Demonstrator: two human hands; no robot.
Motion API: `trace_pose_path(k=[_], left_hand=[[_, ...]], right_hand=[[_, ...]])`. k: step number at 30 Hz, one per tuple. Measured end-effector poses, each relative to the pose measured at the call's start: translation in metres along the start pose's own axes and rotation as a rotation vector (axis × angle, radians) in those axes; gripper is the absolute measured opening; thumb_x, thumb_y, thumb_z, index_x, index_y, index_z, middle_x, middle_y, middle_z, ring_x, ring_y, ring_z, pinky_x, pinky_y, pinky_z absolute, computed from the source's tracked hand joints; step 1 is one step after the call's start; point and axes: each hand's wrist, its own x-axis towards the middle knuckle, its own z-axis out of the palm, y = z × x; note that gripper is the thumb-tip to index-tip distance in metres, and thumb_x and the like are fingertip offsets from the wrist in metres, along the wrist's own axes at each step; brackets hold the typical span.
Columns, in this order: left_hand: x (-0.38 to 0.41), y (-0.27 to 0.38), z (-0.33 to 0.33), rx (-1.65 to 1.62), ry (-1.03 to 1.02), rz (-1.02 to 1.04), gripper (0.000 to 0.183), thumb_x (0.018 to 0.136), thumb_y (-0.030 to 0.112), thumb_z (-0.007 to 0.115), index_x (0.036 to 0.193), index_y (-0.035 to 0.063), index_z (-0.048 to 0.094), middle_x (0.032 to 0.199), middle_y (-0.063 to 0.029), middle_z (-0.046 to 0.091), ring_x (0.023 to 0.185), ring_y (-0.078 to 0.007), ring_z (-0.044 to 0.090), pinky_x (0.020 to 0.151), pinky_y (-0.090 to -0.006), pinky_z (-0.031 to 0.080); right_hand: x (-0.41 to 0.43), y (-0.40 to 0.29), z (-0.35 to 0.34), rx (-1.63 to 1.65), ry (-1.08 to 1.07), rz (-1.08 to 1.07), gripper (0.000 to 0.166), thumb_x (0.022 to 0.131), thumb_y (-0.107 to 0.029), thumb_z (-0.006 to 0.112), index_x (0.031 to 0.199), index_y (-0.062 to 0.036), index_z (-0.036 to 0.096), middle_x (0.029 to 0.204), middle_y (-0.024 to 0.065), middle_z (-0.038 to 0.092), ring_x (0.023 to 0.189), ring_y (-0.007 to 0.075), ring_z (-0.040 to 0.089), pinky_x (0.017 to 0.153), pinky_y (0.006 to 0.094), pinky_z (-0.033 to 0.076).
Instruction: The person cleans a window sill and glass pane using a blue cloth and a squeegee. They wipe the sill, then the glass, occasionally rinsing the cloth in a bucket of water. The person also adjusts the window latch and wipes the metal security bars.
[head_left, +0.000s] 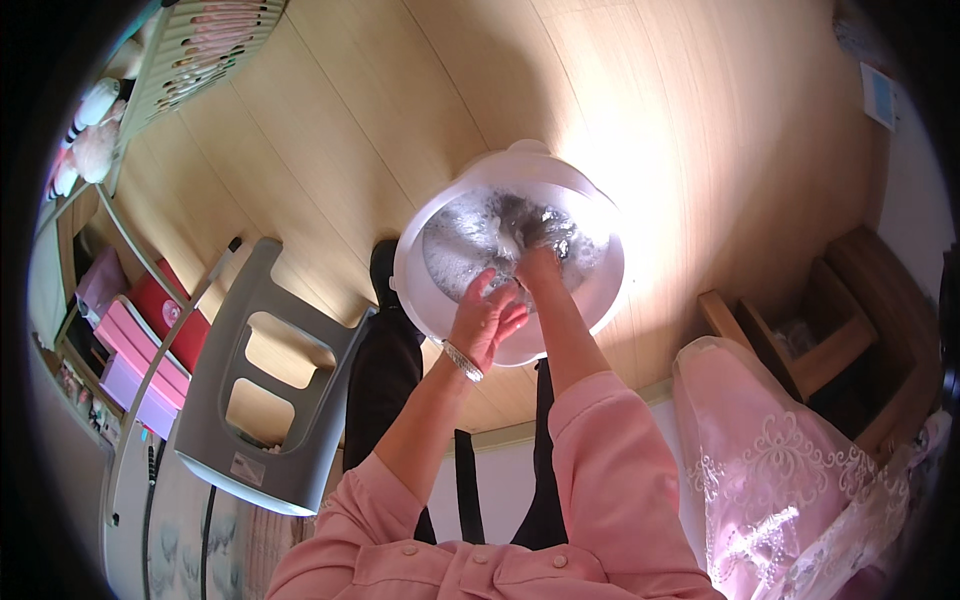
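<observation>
A white plastic basin (411, 274) of foamy, sudsy water (461, 232) stands on the wooden floor between my feet. My left hand (489, 316), with a silver-coloured band at its wrist, is over the basin's near side. Its fingers are spread and wet, with nothing in them. My right hand (538, 268) dips into the water near the middle, its fingers hidden below the surface. Just beyond it the water looks dark and stirred, with a whitish shape (510, 240) that I cannot make out. Whether my right hand grips anything is hidden.
Left of my leg is a grey plastic step stool (206, 405). Beyond it are pink and purple boxes (142, 341) behind a bent pale rail. A slatted white panel (161, 71) is at upper left. An open wooden drawer (836, 360) and pink lace-trimmed fabric (772, 442) lie right.
</observation>
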Motion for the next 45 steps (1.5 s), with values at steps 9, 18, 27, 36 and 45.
trace_pose_path(k=[9, 18, 27, 36, 45], left_hand=[[0.0, 0.006, -0.005, -0.205, -0.262, -0.138, 0.057, 0.076, 0.056, 0.061, 0.104, 0.0072, 0.054, 0.096, -0.0088, 0.061, 0.093, -0.0229, 0.059, 0.082, -0.0383, 0.05], [0.007, 0.005, -0.008, -0.231, -0.168, -0.184, 0.033, 0.08, 0.025, 0.064, 0.096, -0.001, 0.053, 0.083, -0.0115, 0.058, 0.072, -0.0222, 0.061, 0.064, -0.0285, 0.053], [-0.011, -0.028, -0.025, -0.35, -0.267, -0.112, 0.028, 0.085, 0.019, 0.046, 0.105, 0.0022, 0.056, 0.095, -0.0102, 0.065, 0.085, -0.02, 0.064, 0.075, -0.0333, 0.052], [-0.038, 0.003, 0.018, -0.373, -0.316, -0.042, 0.074, 0.082, 0.063, 0.039, 0.13, 0.0059, 0.039, 0.119, -0.0043, 0.055, 0.103, -0.016, 0.057, 0.088, -0.0293, 0.047], [-0.017, -0.002, -0.003, 0.478, -0.073, 0.167, 0.061, 0.074, 0.036, 0.07, 0.117, -0.0006, 0.046, 0.099, -0.0084, 0.059, 0.086, -0.016, 0.057, 0.075, -0.0294, 0.047]], right_hand=[[-0.154, -0.011, -0.05, 0.253, 0.171, -0.625, 0.025, 0.062, -0.001, 0.068, 0.077, 0.0015, 0.048, 0.124, 0.0172, 0.042, 0.106, 0.037, 0.05, 0.08, 0.04, 0.048], [-0.25, -0.015, -0.107, 0.63, -0.081, -0.756, 0.026, 0.061, -0.002, 0.072, 0.077, 0.0029, 0.053, 0.097, 0.0174, 0.059, 0.082, 0.0306, 0.062, 0.07, 0.0319, 0.052], [-0.119, -0.004, -0.097, 1.376, 0.3, -0.372, 0.043, 0.078, -0.009, 0.067, 0.116, -0.0021, 0.049, 0.1, 0.0052, 0.056, 0.092, 0.0152, 0.053, 0.083, 0.0261, 0.044], [-0.089, -0.052, -0.04, 2.123, -0.29, -0.119, 0.057, 0.082, -0.048, 0.054, 0.123, -0.0093, 0.043, 0.107, 0.0134, 0.055, 0.095, 0.0264, 0.057, 0.082, 0.0346, 0.049], [-0.049, -0.048, -0.069, 1.098, -0.132, -0.115, 0.034, 0.075, -0.027, 0.066, 0.097, -0.0033, 0.056, 0.08, 0.0069, 0.058, 0.07, 0.0169, 0.058, 0.062, 0.0245, 0.048]])
